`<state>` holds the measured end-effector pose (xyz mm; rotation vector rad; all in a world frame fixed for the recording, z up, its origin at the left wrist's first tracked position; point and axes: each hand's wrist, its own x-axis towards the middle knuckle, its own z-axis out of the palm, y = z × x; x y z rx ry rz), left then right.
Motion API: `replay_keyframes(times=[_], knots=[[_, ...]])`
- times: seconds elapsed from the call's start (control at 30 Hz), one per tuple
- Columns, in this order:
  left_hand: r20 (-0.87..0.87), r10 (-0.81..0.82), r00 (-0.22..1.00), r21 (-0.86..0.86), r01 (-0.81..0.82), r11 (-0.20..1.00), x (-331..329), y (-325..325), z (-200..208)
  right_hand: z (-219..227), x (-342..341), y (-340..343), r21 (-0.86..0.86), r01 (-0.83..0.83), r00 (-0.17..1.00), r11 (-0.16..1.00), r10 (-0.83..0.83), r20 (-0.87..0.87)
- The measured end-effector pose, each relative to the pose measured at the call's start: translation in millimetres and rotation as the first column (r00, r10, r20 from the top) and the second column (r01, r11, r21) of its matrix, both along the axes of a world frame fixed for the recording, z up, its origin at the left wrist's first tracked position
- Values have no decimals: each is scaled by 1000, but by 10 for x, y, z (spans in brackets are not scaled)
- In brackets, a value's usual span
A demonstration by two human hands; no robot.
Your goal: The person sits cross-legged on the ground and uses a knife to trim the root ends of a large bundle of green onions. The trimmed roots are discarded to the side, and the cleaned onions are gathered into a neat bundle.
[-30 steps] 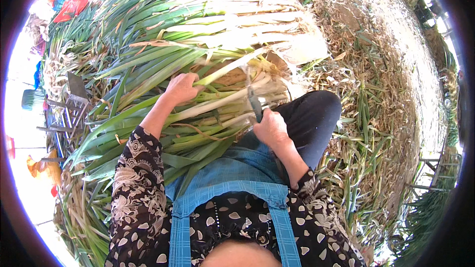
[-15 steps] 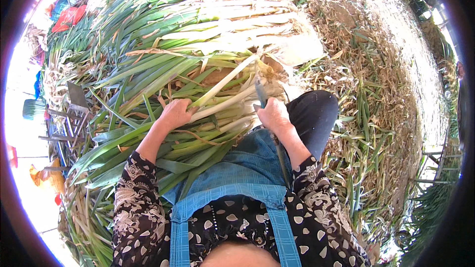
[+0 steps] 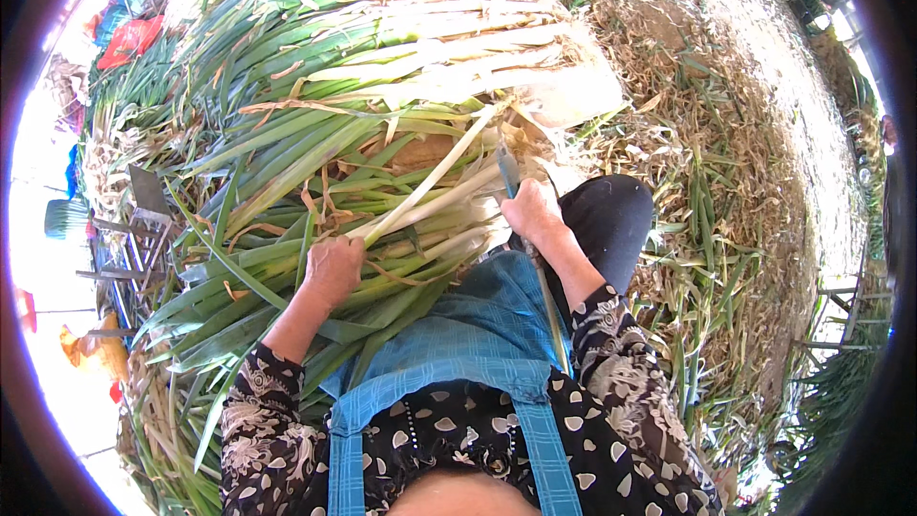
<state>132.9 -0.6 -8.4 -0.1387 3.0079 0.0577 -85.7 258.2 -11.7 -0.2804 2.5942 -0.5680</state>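
Note:
My left hand (image 3: 335, 269) is closed around a long green onion (image 3: 435, 175) near where its green leaves begin. From that hand its pale stem slants up and right, root end away from me. My right hand (image 3: 533, 211) is closed on a slim blue-grey nozzle-like tool (image 3: 508, 170), pointing away from me, toward the pale root ends. A thin hose (image 3: 551, 311) runs back from under this hand along my lap. Beneath the held stalk lie several more green onions (image 3: 449, 244), leaves to the left. The grip inside my right fist is hidden.
A big layered pile of green onions (image 3: 382, 57) fills the far side. Dry peeled husks and leaves (image 3: 716, 201) cover the ground on the right. My bent knee (image 3: 611, 220) is beside my right hand. A small metal stool (image 3: 143, 220) and a red bag (image 3: 131, 41) are at left.
My left hand has moved down and slightly left, with the green onion still in its grip. My right hand has risen slightly and shifted a little with the tool.

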Motion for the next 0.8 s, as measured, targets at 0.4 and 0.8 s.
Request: replay_keyframes(times=[0.4, 0.8], knots=[[-45, -72, 996, -126, 66, 990, 304, 130, 53, 85, -40, 16, -104, -4, 997, 995, 12, 77], [-39, -215, 976, -32, 214, 976, 512, 175, 176, 51, -31, 35, -124, 66, 995, 990, -56, 77]])
